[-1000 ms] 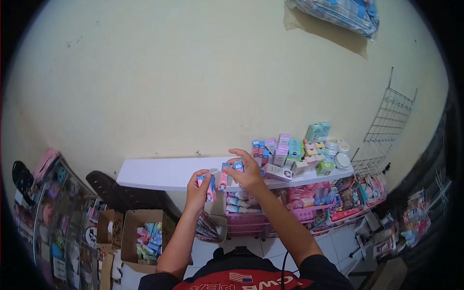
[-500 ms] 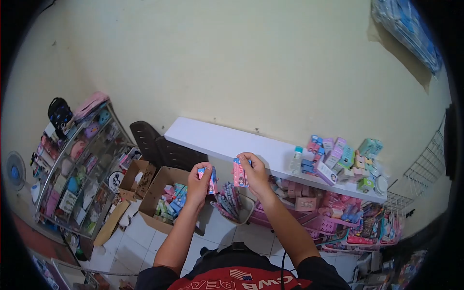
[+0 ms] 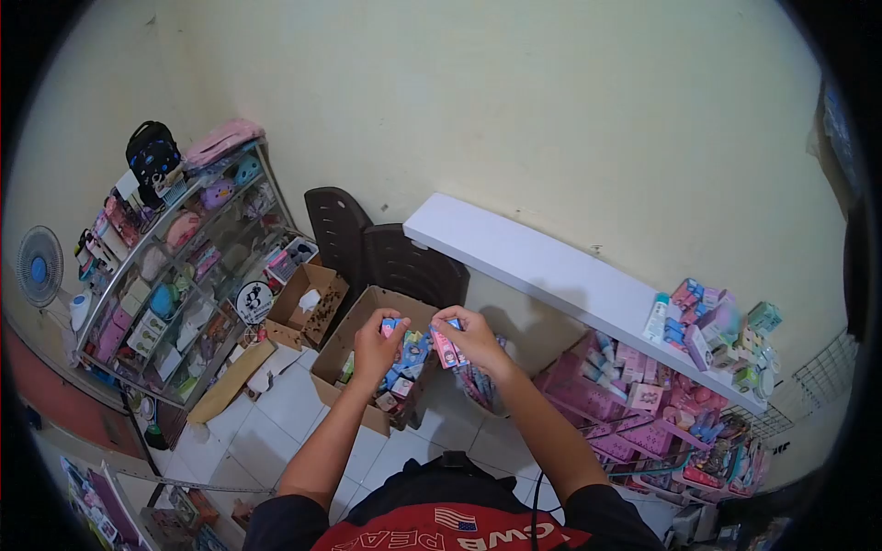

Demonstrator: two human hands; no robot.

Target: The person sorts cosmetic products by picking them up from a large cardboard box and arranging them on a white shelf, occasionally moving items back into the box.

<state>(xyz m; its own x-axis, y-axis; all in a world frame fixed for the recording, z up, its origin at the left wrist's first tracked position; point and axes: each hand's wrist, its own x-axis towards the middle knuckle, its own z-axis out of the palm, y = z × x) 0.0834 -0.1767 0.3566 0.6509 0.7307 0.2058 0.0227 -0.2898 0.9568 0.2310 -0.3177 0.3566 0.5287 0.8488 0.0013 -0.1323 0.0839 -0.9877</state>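
My left hand (image 3: pixel 374 349) is closed on a small blue and pink box (image 3: pixel 391 326), partly hidden by the fingers. My right hand (image 3: pixel 473 342) grips small pink boxes (image 3: pixel 446 347) with a printed figure, held a short way to the right. Both hands are above a cardboard box (image 3: pixel 347 323) that contains many small coloured boxes (image 3: pixel 401 369). How many boxes each hand holds is hard to tell.
A white wall shelf (image 3: pixel 542 275) bears a bottle (image 3: pixel 656 318) and small boxes at its right end. Below it are pink baskets (image 3: pixel 574 378). Brown chairs (image 3: pixel 404 262), a smaller carton (image 3: pixel 309 315) and a glass display case (image 3: pixel 197 266) stand left.
The view has turned left, so the shelf appears further right. Both hands are now over the cardboard box, still holding the small boxes, with the right-hand ones tilted more.
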